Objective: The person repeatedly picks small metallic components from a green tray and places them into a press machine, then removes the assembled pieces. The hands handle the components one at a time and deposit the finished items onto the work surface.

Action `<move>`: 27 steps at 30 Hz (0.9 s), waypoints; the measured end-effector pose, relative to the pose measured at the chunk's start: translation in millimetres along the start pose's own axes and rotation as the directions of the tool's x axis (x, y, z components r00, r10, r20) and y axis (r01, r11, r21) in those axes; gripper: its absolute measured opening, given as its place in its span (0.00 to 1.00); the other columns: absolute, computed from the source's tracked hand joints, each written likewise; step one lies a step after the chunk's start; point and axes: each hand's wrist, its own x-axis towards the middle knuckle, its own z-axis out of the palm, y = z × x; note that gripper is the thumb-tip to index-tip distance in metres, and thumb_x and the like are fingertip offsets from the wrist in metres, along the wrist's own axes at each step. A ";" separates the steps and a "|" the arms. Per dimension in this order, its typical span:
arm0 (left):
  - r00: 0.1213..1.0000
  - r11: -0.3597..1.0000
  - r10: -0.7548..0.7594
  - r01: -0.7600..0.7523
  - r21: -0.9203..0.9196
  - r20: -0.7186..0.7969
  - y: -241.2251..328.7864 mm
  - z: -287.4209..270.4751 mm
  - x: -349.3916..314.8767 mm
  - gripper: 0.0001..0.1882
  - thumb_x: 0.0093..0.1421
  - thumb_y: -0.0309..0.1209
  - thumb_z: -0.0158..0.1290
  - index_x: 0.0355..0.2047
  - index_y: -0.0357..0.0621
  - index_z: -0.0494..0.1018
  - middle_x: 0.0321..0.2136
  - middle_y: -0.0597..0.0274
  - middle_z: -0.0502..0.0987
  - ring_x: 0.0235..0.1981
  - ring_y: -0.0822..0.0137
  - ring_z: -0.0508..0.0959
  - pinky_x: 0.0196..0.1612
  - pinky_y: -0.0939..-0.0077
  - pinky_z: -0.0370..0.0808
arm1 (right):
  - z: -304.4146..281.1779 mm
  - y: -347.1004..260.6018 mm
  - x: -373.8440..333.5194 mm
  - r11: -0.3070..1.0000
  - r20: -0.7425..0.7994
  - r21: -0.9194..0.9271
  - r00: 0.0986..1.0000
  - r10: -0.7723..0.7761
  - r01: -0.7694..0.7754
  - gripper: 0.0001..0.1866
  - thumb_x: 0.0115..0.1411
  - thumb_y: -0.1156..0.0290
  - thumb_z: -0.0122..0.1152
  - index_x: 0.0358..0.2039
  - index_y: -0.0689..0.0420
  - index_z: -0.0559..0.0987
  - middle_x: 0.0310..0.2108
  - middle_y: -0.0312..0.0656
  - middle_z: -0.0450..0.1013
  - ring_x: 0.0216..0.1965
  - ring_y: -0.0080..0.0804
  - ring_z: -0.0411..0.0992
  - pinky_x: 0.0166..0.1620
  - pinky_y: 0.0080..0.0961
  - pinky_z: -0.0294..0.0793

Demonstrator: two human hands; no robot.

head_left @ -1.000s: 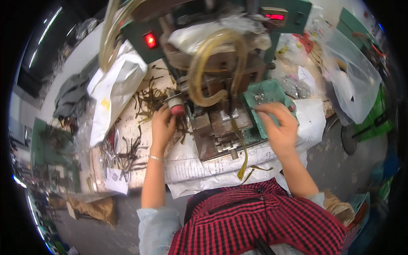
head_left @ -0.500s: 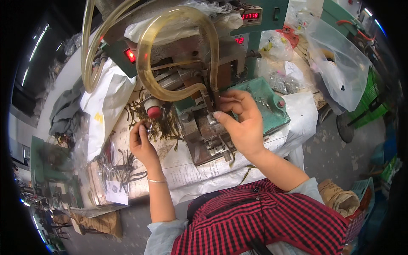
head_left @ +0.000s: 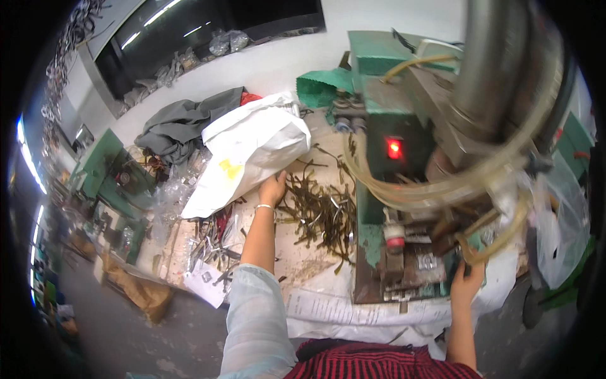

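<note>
I am reaching my left hand [head_left: 273, 188] out to the edge of the heap of dark bent metal strips [head_left: 319, 211] that is lying on the bench [head_left: 297, 265], just below the big white sack [head_left: 249, 151]. My fingers are curling down toward the strips, but I cannot tell if they are already pinching one. My right hand [head_left: 466, 282] is resting on the front of the green machine [head_left: 391, 145], beside its small work block [head_left: 410, 268]; the fingers are bent over the edge, and what they are gripping, if anything, is hidden from me.

I think the strips are tangled, so it is better to lift only one by its free end, slowly, and not to drag the whole heap. The yellowish hoses [head_left: 442, 183] are hanging near my way back, so I should be keeping my arm low.
</note>
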 end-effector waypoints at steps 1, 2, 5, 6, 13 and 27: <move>0.996 0.997 0.060 -0.057 -0.046 0.059 -0.7 4.1 -0.9 0.35 0.71 0.57 0.42 0.64 0.39 0.71 0.62 0.38 0.72 0.63 0.40 0.71 0.67 0.53 0.66 | 0.4 -1.8 -2.2 0.999 -0.004 0.050 1.000 -0.005 0.005 0.13 0.60 0.80 0.61 0.47 0.65 0.80 0.49 0.51 0.79 0.52 0.50 0.76 0.59 0.40 0.71; 0.980 0.982 0.183 -0.177 -0.070 0.076 0.3 11.2 -5.7 0.34 0.72 0.56 0.41 0.64 0.40 0.71 0.63 0.39 0.72 0.64 0.42 0.71 0.67 0.54 0.65 | 7.0 11.5 -4.6 0.996 -0.031 0.015 0.995 -0.090 0.091 0.15 0.62 0.79 0.60 0.50 0.65 0.79 0.49 0.52 0.78 0.53 0.50 0.75 0.59 0.40 0.70; 0.857 0.876 0.447 -0.361 -0.318 0.258 48.1 -0.2 -55.1 0.30 0.75 0.51 0.40 0.63 0.41 0.72 0.62 0.41 0.73 0.65 0.44 0.70 0.68 0.56 0.63 | 4.6 15.3 -9.3 0.982 -0.004 -0.122 0.989 -0.147 0.146 0.17 0.63 0.81 0.58 0.53 0.65 0.78 0.50 0.51 0.76 0.54 0.47 0.74 0.59 0.36 0.70; 0.809 0.859 0.464 -0.311 -0.406 0.362 60.2 -13.7 -62.7 0.30 0.75 0.50 0.40 0.64 0.39 0.71 0.63 0.41 0.72 0.65 0.43 0.70 0.68 0.56 0.64 | 5.6 6.4 -11.0 0.995 0.009 -0.073 0.998 -0.068 0.069 0.18 0.63 0.82 0.58 0.54 0.65 0.78 0.51 0.50 0.76 0.54 0.46 0.74 0.59 0.36 0.70; 0.871 0.881 0.469 -0.450 -0.149 0.145 99.4 47.9 45.0 0.31 0.75 0.52 0.38 0.69 0.47 0.67 0.69 0.45 0.65 0.67 0.43 0.68 0.69 0.55 0.64 | 13.2 6.5 -12.3 0.994 -0.016 0.060 0.995 0.095 -0.094 0.22 0.61 0.80 0.61 0.58 0.65 0.76 0.54 0.45 0.76 0.55 0.35 0.73 0.61 0.32 0.69; 0.670 0.793 0.501 -0.608 0.019 0.548 200.4 -2.9 18.5 0.20 0.70 0.43 0.49 0.53 0.49 0.80 0.54 0.49 0.80 0.54 0.48 0.79 0.59 0.56 0.74 | -0.4 66.7 -47.4 0.920 0.048 0.214 0.945 0.325 -0.328 0.25 0.62 0.75 0.66 0.58 0.66 0.72 0.54 0.50 0.74 0.56 0.38 0.72 0.63 0.37 0.69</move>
